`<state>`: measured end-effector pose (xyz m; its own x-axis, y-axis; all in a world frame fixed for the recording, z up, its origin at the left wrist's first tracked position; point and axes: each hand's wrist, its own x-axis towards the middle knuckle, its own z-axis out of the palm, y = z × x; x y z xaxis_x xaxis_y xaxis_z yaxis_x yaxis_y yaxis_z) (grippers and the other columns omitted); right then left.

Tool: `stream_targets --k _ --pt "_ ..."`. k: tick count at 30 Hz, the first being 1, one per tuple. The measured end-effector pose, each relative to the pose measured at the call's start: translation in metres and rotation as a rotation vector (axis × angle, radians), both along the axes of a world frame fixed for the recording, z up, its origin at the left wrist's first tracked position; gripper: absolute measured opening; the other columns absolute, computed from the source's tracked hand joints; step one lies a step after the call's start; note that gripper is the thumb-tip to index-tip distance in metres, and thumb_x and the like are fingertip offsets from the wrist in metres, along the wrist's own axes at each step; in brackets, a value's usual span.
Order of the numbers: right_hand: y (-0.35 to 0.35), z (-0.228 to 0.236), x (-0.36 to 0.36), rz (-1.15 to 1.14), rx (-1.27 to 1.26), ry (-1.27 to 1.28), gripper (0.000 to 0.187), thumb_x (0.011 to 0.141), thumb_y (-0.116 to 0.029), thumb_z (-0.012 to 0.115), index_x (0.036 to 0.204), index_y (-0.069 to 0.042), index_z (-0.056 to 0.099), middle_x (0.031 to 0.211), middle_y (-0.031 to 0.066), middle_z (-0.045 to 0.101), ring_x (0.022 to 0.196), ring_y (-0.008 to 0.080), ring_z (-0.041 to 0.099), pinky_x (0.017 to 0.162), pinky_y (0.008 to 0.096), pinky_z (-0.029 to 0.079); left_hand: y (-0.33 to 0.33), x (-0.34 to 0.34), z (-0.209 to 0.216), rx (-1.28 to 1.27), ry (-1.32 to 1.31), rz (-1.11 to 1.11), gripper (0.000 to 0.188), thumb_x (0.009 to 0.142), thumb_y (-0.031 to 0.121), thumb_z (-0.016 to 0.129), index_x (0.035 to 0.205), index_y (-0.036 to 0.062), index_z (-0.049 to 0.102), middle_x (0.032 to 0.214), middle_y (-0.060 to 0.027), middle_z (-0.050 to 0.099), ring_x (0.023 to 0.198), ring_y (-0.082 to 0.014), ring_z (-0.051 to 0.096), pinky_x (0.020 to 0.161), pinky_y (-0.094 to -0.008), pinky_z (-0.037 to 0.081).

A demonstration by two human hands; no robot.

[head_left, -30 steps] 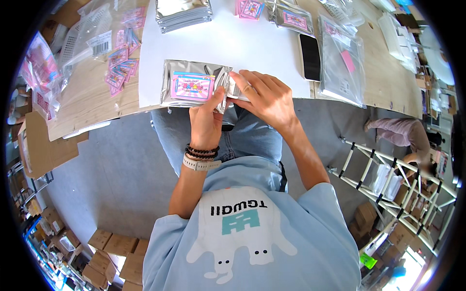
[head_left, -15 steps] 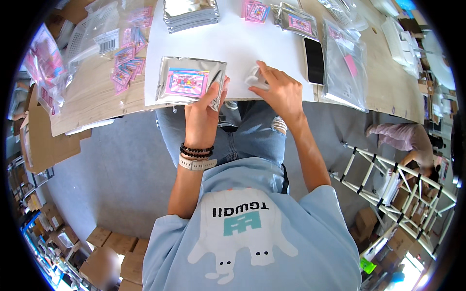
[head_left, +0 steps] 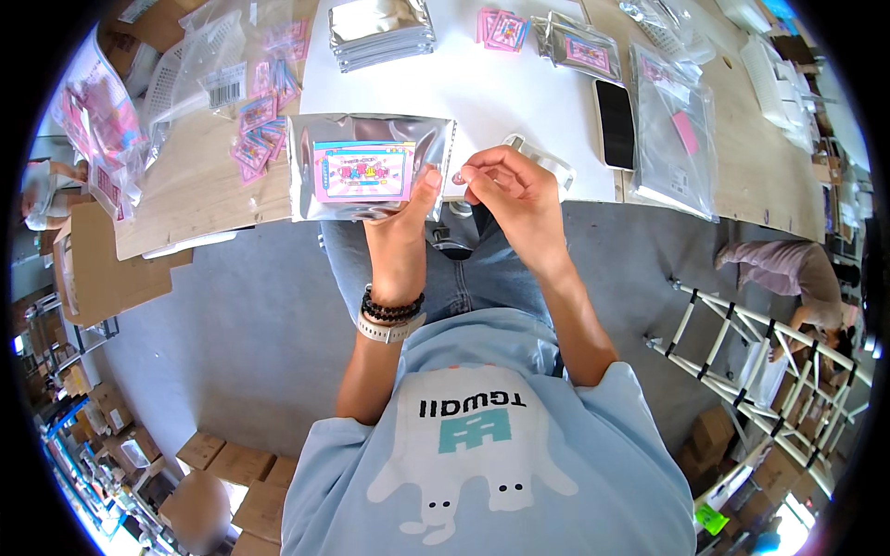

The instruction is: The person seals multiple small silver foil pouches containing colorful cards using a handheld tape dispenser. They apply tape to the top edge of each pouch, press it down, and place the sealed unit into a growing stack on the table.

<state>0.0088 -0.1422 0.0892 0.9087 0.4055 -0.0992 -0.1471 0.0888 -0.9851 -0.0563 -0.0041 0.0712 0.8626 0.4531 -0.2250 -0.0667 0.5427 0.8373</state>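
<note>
My left hand (head_left: 400, 218) grips a shiny silver foil pouch (head_left: 431, 141) by its lower right part, thumb on the front. On the pouch's face is a pink and blue printed card or label (head_left: 364, 173). Just right of the pouch, my right hand (head_left: 515, 199) has thumb and forefinger pinched together; whatever they hold is too small to make out. Partly hidden behind that hand, a whitish translucent ring-shaped item (head_left: 558, 171) lies at the front edge of the white sheet (head_left: 519, 102).
Stacked silver pouches (head_left: 382, 32) stand at the back. Small pink packets (head_left: 260, 139) lie left, others (head_left: 503, 30) at the back. A phone (head_left: 614, 125) and a clear bag (head_left: 672, 139) lie right. A white rack (head_left: 742, 343) and a bending person (head_left: 788, 273) are farther right.
My left hand has lifted the pouch closer and turned it more upright. My right hand has left the translucent item and come left beside the pouch, its fingers now pinched. The view has shifted slightly.
</note>
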Motion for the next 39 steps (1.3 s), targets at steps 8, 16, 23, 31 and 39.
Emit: stream_targets --k 8,16,23,31,39 --pt "0.004 -0.004 -0.006 0.042 0.134 0.034 0.009 0.102 -0.006 0.067 0.107 0.002 0.065 0.095 0.003 0.07 0.086 0.0087 0.067 0.076 0.0249 0.056 -0.005 -0.003 0.016 -0.22 -0.076 -0.041 0.02 0.102 0.021 0.069 0.119 0.0102 0.065 0.111 0.0 0.067 0.109 -0.013 0.062 0.099 -0.0353 0.047" --pt "0.02 -0.01 -0.019 -0.253 0.155 -0.097 0.012 0.096 0.005 0.069 0.103 0.0 0.061 0.093 0.0026 0.064 0.084 0.0086 0.063 0.07 0.024 0.053 -0.009 -0.003 0.009 -0.241 -0.006 -0.032 0.017 0.103 0.022 0.069 0.114 0.0106 0.067 0.106 0.0025 0.069 0.103 -0.0101 0.064 0.095 -0.0331 0.048" --pt "0.004 -0.019 -0.024 -0.141 0.178 0.111 0.016 0.104 -0.014 0.066 0.111 0.0 0.065 0.1 0.0052 0.07 0.078 0.0096 0.06 0.071 0.0265 0.05 -0.008 -0.007 -0.005 0.119 -0.03 -0.04 0.013 0.098 0.01 0.076 0.107 0.004 0.071 0.098 0.0055 0.068 0.089 -0.0035 0.061 0.08 -0.0212 0.049" --pt "0.0 -0.025 -0.017 -0.092 0.201 0.292 0.015 0.1 -0.012 0.072 0.11 -0.003 0.068 0.1 0.0026 0.072 0.083 0.0067 0.062 0.072 0.0246 0.051 0.0 -0.004 -0.006 0.222 -0.014 -0.151 0.025 0.092 0.001 0.078 0.115 -0.0013 0.07 0.104 -0.004 0.074 0.092 -0.0085 0.067 0.081 -0.0258 0.055" --pt "-0.004 -0.046 -0.018 -0.126 0.064 0.245 0.014 0.093 -0.011 0.08 0.1 -0.002 0.071 0.089 0.0011 0.072 0.079 0.0071 0.064 0.068 0.0239 0.053 0.011 -0.003 -0.021 0.221 0.16 -0.16 0.029 0.1 0.015 0.074 0.124 0.0017 0.065 0.1 0.0032 0.069 0.076 -0.0021 0.054 0.066 -0.021 0.043"
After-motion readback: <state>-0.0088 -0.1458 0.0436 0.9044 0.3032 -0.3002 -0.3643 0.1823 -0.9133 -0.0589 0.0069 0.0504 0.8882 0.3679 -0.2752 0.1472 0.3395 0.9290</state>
